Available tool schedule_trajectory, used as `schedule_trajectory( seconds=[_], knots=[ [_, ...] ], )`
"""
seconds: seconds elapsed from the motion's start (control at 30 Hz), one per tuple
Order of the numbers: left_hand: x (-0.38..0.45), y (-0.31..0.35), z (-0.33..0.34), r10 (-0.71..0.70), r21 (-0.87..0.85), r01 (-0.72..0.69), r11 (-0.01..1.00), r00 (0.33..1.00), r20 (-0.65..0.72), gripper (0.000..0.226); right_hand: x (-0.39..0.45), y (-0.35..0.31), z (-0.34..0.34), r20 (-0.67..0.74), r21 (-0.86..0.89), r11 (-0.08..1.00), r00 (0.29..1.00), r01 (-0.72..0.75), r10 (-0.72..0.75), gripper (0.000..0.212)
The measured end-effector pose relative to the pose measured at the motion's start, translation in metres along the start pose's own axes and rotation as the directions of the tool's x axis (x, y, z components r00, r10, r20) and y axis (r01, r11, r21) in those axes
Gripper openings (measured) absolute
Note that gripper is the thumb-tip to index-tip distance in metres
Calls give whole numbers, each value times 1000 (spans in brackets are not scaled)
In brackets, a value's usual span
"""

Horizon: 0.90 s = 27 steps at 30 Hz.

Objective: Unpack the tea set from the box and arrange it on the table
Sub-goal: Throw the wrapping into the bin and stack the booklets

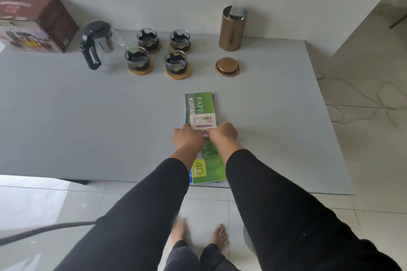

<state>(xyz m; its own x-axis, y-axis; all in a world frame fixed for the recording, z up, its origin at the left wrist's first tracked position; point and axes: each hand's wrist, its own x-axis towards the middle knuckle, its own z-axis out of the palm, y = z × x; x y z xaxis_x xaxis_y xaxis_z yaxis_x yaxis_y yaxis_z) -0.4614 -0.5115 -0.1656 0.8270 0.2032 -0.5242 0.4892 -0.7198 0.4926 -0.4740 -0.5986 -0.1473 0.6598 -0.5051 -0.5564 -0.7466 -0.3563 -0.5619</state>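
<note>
Green booklet (203,130) lies at six o'clock on the table (88,116); left hand (187,140) and right hand (223,134) both grasp a small white card (203,121) over it.

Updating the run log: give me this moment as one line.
box far left | teapot, four cups out | left hand, right hand gripping card over green booklet

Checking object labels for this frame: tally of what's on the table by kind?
Glass cups on wooden coasters: 4
Glass teapot: 1
Tea set box: 1
Copper canister: 1
Copper lid: 1
Green receipt book, under both hands (left hand, right hand): 1
Total: 9
</note>
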Motion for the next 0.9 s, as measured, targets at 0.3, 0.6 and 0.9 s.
schedule_trajectory(
  seconds=[0.3,0.6,0.9],
  knots=[
    [11,-11,-11,-50,-137,66,988,992,118,44,-4,-4,11,0,131,976,984,-175,177,31],
    [17,-15,-25,-2,-308,93,947,959,283,38,-14,-6,18,-58,352,923,981,-152,184,34],
    [6,36,-24,257,-473,-100,875,925,280,44,-12,-14,-14,-194,538,841,965,-47,178,49]
  ],
)
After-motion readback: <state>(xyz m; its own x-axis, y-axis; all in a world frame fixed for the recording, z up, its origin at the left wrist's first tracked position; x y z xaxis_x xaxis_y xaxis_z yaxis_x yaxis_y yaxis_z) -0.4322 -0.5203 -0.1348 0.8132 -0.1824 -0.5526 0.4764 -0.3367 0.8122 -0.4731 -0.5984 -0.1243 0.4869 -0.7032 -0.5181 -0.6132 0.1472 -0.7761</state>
